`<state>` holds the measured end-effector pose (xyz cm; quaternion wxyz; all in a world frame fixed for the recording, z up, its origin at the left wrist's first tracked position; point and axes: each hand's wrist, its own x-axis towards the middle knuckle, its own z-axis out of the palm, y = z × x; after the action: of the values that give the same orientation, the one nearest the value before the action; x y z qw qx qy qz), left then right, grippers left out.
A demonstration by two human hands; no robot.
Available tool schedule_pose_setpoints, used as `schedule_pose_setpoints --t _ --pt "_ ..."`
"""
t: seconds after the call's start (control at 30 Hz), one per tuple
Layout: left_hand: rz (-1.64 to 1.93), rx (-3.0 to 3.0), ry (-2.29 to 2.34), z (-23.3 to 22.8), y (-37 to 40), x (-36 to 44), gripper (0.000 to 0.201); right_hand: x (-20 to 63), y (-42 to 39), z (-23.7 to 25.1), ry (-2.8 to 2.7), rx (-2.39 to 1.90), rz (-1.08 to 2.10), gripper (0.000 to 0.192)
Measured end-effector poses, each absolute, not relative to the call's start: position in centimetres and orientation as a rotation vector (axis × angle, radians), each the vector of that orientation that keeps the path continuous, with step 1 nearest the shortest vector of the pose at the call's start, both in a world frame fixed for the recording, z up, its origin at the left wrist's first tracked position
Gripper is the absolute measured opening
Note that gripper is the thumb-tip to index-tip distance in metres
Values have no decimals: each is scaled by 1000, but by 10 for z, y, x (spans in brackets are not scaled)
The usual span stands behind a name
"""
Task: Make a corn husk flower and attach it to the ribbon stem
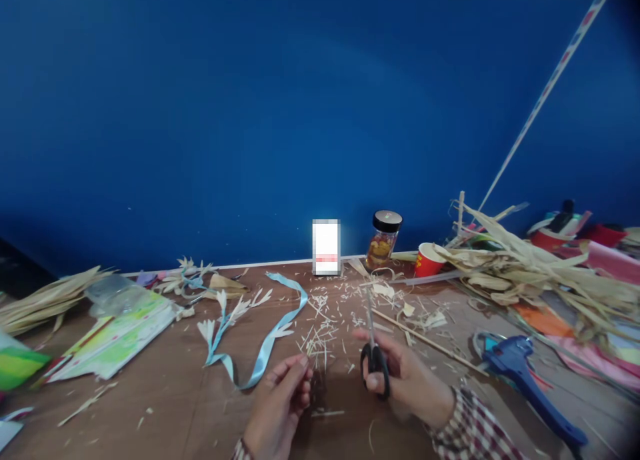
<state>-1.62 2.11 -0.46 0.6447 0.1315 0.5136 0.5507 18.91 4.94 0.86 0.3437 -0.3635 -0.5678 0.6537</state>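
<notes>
Your right hand [400, 373] has its fingers through the black handles of the scissors [373, 350], and the blades run away from you toward twelve o'clock with the tips close together, if not fully closed. Your left hand [280, 397] sits just at nine o'clock of it; thumb and fingertips are pressed together in a pinch, apparently on a thin sliver of straw [316, 353], though the piece is too small to make out for certain.

Judging from the litter of straw clippings [330, 313] spread on the desk [165, 407] at twelve o'clock of your hands, you are in the cutting step, trimming dried leaf strips into small shapes. The next cut would call for the left pinch to bring the strip into the blades, the handles spread first, and the fingertips kept clear of the edge.

At ten o'clock lies a blue ribbon [260, 360] with pale cut leaf shapes set along it. At three o'clock, well apart from the scissors, rests a blue glue gun [520, 370]. A heap of dried husks [530, 273] fills the two o'clock side, with a red paper cup [427, 260] and a black-lidded jar [384, 239] near the blue wall [300, 113]. Green printed sheets [115, 340] lie at nine o'clock.
</notes>
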Motion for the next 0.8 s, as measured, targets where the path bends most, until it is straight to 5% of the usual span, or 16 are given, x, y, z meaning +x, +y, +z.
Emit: schedule_pose_setpoints --t 0.27,0.57,0.8 --pt "1379 312 1204 -2 22 -15 29 176 34 15 -1651 -976 1956 48" --pt "1410 307 1223 1 21 -17 22 171 30 21 -2227 -1269 1285 32" --pt "1385 372 1212 -2 18 -10 21 169 28 15 -2247 -1248 1313 30"
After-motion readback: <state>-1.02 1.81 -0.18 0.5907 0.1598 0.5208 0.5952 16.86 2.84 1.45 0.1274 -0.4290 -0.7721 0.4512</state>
